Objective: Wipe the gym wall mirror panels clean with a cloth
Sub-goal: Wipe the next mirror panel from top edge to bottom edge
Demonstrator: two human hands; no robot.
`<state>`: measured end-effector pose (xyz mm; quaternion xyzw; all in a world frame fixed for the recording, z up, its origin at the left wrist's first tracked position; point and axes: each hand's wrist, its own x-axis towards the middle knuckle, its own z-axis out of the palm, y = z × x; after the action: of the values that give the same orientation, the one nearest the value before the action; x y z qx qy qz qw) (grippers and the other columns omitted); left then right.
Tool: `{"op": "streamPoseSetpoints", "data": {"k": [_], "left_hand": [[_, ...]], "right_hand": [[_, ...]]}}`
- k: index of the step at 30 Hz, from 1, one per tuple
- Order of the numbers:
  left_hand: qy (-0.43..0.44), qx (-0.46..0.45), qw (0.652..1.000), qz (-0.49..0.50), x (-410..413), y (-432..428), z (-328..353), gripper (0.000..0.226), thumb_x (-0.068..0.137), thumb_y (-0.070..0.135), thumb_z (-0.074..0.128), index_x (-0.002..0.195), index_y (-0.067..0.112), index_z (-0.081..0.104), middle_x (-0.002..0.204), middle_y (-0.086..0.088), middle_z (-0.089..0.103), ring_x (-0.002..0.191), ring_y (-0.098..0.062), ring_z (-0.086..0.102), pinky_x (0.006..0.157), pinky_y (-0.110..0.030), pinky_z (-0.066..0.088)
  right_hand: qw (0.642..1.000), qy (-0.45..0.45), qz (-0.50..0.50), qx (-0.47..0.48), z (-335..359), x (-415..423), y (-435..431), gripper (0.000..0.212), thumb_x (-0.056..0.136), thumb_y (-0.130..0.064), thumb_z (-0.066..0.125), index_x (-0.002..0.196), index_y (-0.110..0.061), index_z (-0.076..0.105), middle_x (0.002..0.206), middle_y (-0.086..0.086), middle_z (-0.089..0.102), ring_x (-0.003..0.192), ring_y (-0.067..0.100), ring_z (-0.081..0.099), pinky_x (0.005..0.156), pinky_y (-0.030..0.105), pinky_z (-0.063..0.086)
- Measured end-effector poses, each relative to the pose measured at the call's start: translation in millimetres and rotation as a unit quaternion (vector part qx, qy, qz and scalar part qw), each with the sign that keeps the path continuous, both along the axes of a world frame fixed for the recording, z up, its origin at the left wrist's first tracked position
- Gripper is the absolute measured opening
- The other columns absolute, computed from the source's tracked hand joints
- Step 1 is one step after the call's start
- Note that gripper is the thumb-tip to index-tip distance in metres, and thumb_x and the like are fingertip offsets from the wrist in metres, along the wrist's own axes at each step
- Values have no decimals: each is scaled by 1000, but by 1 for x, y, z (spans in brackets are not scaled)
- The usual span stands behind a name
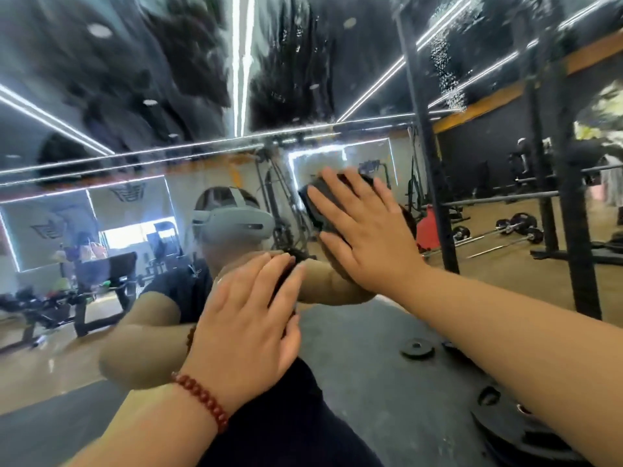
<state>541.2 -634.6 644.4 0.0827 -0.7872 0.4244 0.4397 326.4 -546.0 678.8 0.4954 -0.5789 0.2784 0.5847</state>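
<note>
The wall mirror [141,106] fills the view and shows the gym behind me. My right hand [367,230] lies flat with spread fingers on a dark cloth [315,200], pressing it against the glass at middle height. The cloth shows only at its upper left edge beyond my fingers. My left hand [249,311], with a red bead bracelet on its wrist, rests flat on the glass lower left of the right hand, fingers together, holding nothing. Water droplets [448,75] cling to the mirror's upper right.
The mirror reflects a black rack upright [428,156], barbells [512,230] on the floor, a bench [101,281] at left and weight plates [418,348] on a dark mat. My own reflection with a grey headset [236,224] sits behind my hands.
</note>
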Motion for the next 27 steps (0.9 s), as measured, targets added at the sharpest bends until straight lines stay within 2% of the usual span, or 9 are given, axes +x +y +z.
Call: {"op": "streamPoseSetpoints", "data": {"k": [4, 7, 10, 12, 17, 20, 22, 25, 27], "left_hand": [[22, -30, 999, 13, -6, -11, 66, 61, 87, 37, 47, 139, 5, 51, 147, -19, 44, 138, -36, 34, 110, -51, 29], [49, -3, 998, 37, -10, -15, 84, 64, 89, 40, 42, 141, 4, 50, 153, -20, 38, 142, -36, 29, 115, -51, 21], [67, -10, 997, 48, -15, -14, 82, 65, 89, 41, 39, 140, 4, 52, 152, -21, 40, 142, -36, 29, 116, -51, 20], [66, -8, 997, 48, -16, -12, 83, 65, 89, 42, 39, 141, 5, 52, 152, -20, 40, 142, -35, 30, 116, -50, 21], [47, 5, 999, 22, -5, -11, 91, 63, 86, 43, 43, 133, 4, 59, 146, -16, 49, 134, -32, 42, 108, -47, 31], [52, -17, 998, 13, 6, -16, 124, 60, 85, 42, 46, 122, -1, 62, 135, -18, 57, 121, -35, 51, 101, -48, 40], [67, -20, 997, 34, 12, -20, 155, 67, 86, 44, 44, 130, -4, 56, 141, -22, 51, 129, -38, 47, 109, -50, 36], [68, -26, 994, 88, 12, -22, 177, 76, 90, 49, 35, 143, -4, 44, 153, -20, 38, 143, -34, 33, 116, -47, 20], [70, -39, 992, 98, 11, -25, 175, 75, 91, 50, 32, 145, -1, 42, 154, -17, 36, 144, -31, 33, 116, -46, 19]], "right_hand": [[995, 61, -12, 78, -47, -11, 13, 54, 104, -48, 26, 155, -32, 21, 163, -2, 18, 151, 24, 18, 119, 49, 18], [999, 18, 16, 43, 23, -5, 7, 56, 101, -49, 30, 154, -32, 24, 162, -1, 25, 149, 24, 22, 118, 47, 14], [1000, -7, 17, 14, 111, 5, -1, 58, 100, -51, 24, 155, -33, 24, 163, -3, 22, 150, 24, 18, 119, 48, 12], [1000, -4, 6, -3, 126, 8, -4, 58, 101, -51, 23, 155, -34, 24, 164, -4, 21, 151, 23, 17, 120, 49, 12], [991, 126, 3, 34, 51, -1, -2, 56, 101, -47, 36, 154, -32, 26, 162, -3, 26, 150, 24, 21, 119, 48, 17], [981, 172, 14, 93, 52, -3, 1, 54, 102, -47, 34, 154, -34, 27, 162, -4, 26, 151, 22, 20, 121, 46, 14], [981, 156, 19, 118, 87, 10, -2, 53, 102, -48, 30, 153, -34, 27, 161, -3, 28, 150, 24, 21, 120, 47, 13], [996, 43, 24, 73, 154, 30, -4, 59, 98, -53, 17, 155, -36, 19, 164, -5, 18, 152, 22, 13, 120, 48, 8], [999, -34, 20, 27, 178, 33, -3, 56, 102, -50, 19, 156, -37, 15, 165, -7, 11, 153, 19, 5, 123, 49, 5]]}}
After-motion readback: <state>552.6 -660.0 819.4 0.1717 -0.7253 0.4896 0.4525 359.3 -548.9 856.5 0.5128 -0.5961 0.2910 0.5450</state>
